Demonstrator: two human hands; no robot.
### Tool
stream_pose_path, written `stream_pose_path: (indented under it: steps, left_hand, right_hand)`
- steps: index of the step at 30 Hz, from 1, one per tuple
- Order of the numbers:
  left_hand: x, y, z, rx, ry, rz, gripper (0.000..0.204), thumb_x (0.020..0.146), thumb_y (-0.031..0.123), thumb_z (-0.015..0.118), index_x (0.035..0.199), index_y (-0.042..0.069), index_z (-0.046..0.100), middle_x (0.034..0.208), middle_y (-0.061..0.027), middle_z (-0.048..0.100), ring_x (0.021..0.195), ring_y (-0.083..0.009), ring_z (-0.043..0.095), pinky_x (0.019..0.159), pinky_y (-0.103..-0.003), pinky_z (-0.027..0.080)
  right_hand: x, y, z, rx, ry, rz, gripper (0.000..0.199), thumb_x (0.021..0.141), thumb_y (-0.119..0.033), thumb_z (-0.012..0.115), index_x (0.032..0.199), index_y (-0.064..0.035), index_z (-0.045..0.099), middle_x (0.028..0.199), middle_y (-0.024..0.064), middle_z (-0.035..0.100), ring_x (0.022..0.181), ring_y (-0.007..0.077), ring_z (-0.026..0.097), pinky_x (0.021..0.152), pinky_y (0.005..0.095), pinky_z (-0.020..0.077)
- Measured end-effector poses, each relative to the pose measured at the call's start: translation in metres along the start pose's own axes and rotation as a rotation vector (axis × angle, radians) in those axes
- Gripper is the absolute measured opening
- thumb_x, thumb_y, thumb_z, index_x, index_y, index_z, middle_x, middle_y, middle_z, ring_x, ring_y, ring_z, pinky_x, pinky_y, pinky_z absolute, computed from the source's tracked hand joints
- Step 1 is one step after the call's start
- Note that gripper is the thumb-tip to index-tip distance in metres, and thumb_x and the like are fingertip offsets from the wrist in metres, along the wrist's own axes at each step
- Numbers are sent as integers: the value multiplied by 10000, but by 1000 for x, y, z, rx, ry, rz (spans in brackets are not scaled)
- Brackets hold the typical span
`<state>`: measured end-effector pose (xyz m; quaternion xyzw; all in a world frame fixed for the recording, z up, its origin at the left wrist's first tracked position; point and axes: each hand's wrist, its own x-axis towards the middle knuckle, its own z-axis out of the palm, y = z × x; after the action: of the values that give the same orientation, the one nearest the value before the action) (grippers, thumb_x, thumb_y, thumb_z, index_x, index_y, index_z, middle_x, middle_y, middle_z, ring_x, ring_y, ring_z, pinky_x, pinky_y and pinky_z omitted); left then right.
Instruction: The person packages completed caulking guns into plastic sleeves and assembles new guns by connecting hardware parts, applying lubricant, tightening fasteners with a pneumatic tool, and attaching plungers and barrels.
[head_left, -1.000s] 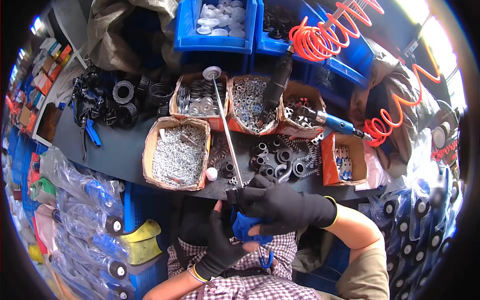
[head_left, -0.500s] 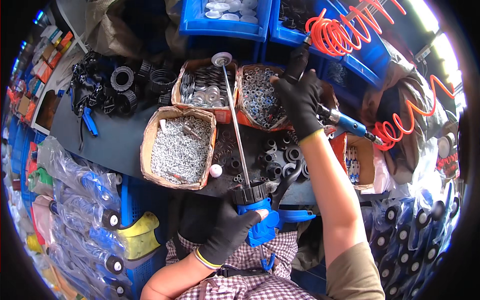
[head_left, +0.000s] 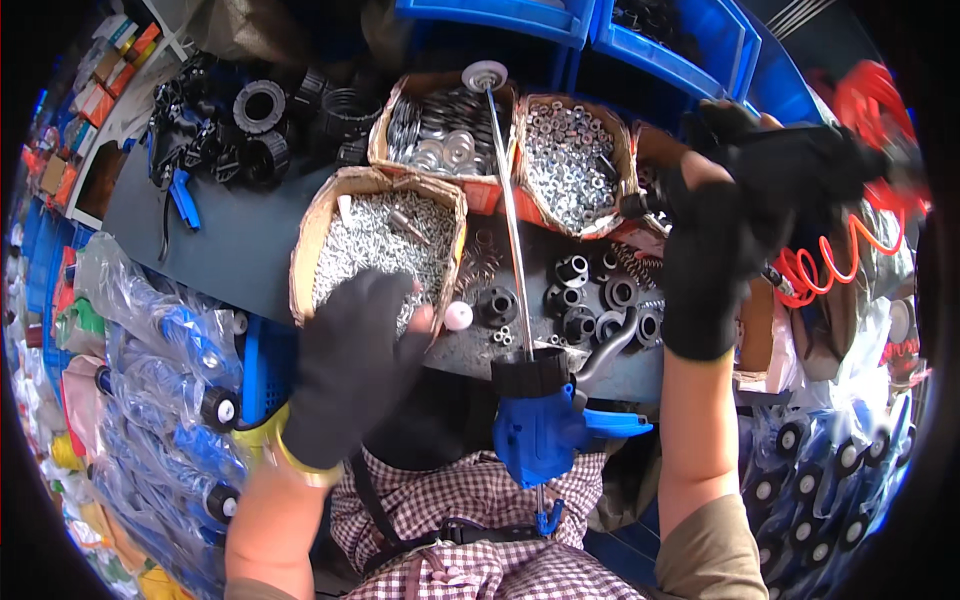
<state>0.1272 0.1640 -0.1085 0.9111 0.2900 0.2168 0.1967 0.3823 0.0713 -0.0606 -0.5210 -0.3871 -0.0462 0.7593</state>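
My right hand point(head_left: 705, 270), in a black glove, is wrapped round a black air screwdriver point(head_left: 810, 165), blurred by motion, its tip pointing left toward the nut boxes. My left hand point(head_left: 350, 370), also gloved, hovers at the near edge of a cardboard box of small screws point(head_left: 375, 235); thumb and forefinger are apart and nothing shows between them. Between my arms a blue plastic pump body point(head_left: 535, 440) with a black collar point(head_left: 530, 373) stands upright at the table edge, touched by neither hand. A long metal rod point(head_left: 508, 200) rises from it, tipped by a pale disc point(head_left: 485, 75).
Boxes of metal washers point(head_left: 445, 150) and nuts point(head_left: 570, 165) stand behind the screws. Black rings point(head_left: 620, 292) and springs point(head_left: 635, 265) lie right of the rod; a white ball point(head_left: 458, 316) sits left. Blue bins point(head_left: 680, 45) hang above. Red coiled hose point(head_left: 850, 245) runs at right.
My left hand has let go of the pump body and moved left to the screw box. My right hand has come nearer and rightward with the screwdriver, now turned sideways.
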Motion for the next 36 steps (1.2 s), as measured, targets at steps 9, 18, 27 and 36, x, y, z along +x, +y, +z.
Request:
stream_pose_path:
  steps: [9, 18, 27, 36]
  left_hand:
    - [21, -24, 20, -219, -280, -299, 229, 745, 243, 699, 847, 55, 619, 859, -132, 620, 814, -314, 617, 735, -394, 484]
    - [27, -16, 8, -209, -440, -385, 208, 795, 239, 640, 856, 40, 639, 854, -133, 618, 852, -325, 624, 763, -411, 489]
    - [-11, -2, 15, -203, 236, 65, 142, 802, 180, 676, 850, 57, 623, 843, -105, 600, 771, -282, 600, 682, -382, 484]
    - [-73, 44, 13, -440, 11, 332, 246, 734, 272, 750, 838, 118, 589, 855, -33, 578, 768, -241, 577, 595, -344, 476]
  right_hand:
    - [-86, -104, -38, 120, -299, 69, 880, 545, -169, 816, 1304, -129, 373, 1022, 75, 464, 882, 216, 499, 748, 348, 472]
    - [-121, -131, -44, 100, -112, 139, 900, 493, -85, 811, 1298, -110, 409, 1068, 73, 495, 907, 206, 512, 719, 308, 466]
    - [-124, -141, -39, 204, -248, 77, 899, 528, -29, 825, 1317, -97, 400, 1068, 73, 500, 857, 200, 543, 687, 299, 481]
    - [-139, -149, -31, 197, -182, 108, 895, 520, 18, 818, 1315, -69, 419, 1042, 78, 498, 819, 192, 550, 618, 297, 501]
